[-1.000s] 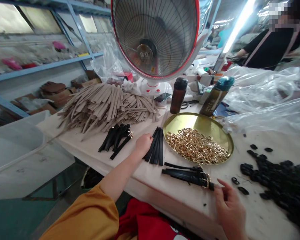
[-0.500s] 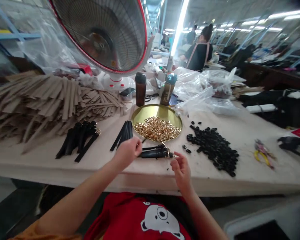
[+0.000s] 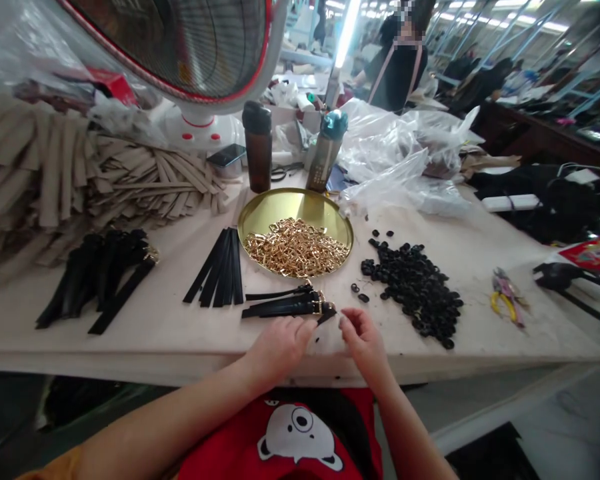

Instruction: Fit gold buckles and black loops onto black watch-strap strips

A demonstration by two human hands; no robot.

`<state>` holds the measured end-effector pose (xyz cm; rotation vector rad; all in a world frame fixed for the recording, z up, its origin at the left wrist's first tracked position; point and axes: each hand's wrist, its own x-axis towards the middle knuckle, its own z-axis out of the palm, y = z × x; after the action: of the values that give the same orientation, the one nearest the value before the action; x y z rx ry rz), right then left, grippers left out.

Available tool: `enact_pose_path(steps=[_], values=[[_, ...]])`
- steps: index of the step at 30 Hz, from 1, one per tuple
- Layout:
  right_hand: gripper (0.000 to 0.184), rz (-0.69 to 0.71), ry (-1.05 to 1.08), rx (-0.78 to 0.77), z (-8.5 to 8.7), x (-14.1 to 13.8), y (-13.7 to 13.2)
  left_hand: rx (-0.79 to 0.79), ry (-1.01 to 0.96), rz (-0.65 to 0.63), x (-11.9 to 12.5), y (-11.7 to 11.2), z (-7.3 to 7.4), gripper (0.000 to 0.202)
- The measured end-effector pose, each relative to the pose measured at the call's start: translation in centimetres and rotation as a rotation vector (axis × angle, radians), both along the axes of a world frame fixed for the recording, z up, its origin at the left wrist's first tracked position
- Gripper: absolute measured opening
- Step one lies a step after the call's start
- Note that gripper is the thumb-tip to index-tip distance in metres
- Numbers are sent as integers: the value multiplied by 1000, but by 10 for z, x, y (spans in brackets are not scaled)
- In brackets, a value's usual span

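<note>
My left hand (image 3: 283,347) is closed near the table's front edge, its fingers curled around a black strap (image 3: 327,316) whose end sticks out toward my right hand. Facing it, my right hand (image 3: 364,341) has thumb and forefinger pinched together; whatever lies between them is too small to make out. Just behind my left hand lies a small stack of black straps (image 3: 280,307) with gold buckles (image 3: 320,304) at their right ends. Plain black straps (image 3: 220,270) fan out to the left. Beyond the stack, a round gold tray (image 3: 300,200) carries a heap of gold buckles (image 3: 295,247).
A pile of small black loops (image 3: 415,287) lies right of the tray, with yellow-handled pliers (image 3: 505,297) farther right. More buckled straps (image 3: 105,273) and brown strips (image 3: 130,180) occupy the left. A fan (image 3: 190,53), two bottles (image 3: 258,147) and plastic bags (image 3: 400,147) stand behind.
My left hand has moved right and toward the table's front edge, from the left ends of the stacked straps to close beside my right hand. The right hand stays pinched. The view has shifted.
</note>
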<state>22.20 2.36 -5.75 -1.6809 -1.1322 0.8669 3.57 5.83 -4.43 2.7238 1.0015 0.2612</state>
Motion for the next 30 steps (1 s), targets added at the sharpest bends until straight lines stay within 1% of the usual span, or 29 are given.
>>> enact_pose_path(steps=[3, 4, 5, 7, 9, 10, 12, 13, 15, 16, 17, 18, 19, 21, 22, 23, 24, 26, 28, 30], values=[[28, -138, -414, 23, 0, 39, 12, -15, 50, -75, 6, -1, -4, 14], [28, -146, -548, 27, 0, 52, 17, -30, 50, -91, 7, -1, -4, 12], [29, -109, -637, 9, 0, 63, 22, -52, 45, -94, 8, -2, -5, 12], [28, 4, -751, -48, -2, 78, 32, -108, 23, -59, 8, -2, -4, 15], [25, 99, -811, -91, -7, 85, 39, -162, 13, 18, 8, -2, -2, 15], [22, 124, -827, -104, -9, 87, 42, -184, 19, 66, 7, -3, -1, 17], [17, 136, -821, -131, -12, 87, 44, -218, 46, 156, 7, -3, 2, 22], [15, 134, -803, -145, -13, 87, 44, -236, 57, 184, 8, -3, 4, 22], [12, 125, -763, -168, -11, 86, 42, -291, 42, 213, 9, -3, 8, 16], [13, 115, -740, -172, -9, 85, 39, -352, 7, 227, 9, -2, 11, 13], [15, 101, -704, -175, -6, 84, 36, -458, -48, 246, 9, -1, 14, 12], [17, 87, -641, -178, -3, 82, 32, -613, -123, 270, 8, 0, 18, 11], [20, 80, -538, -182, 0, 78, 26, -805, -221, 299, 8, 1, 22, 12], [25, 71, -212, -197, 5, 68, 13, -1216, -454, 345, 6, 3, 30, 16], [26, 59, -13, -201, 7, 61, 7, -1389, -559, 360, 4, 3, 35, 19], [27, 36, 186, -201, 9, 53, 0, -1522, -639, 373, 3, 2, 39, 21], [26, 4, 368, -198, 10, 44, -7, -1620, -687, 381, 2, 0, 42, 23], [23, -58, 660, -188, 14, 27, -17, -1733, -713, 379, 1, -5, 46, 24], [20, -86, 841, -179, 18, 11, -24, -1773, -728, 350, -1, -12, 46, 24], [25, -95, 937, -190, 23, 0, -28, -1787, -749, 313, -3, -17, 43, 23]])
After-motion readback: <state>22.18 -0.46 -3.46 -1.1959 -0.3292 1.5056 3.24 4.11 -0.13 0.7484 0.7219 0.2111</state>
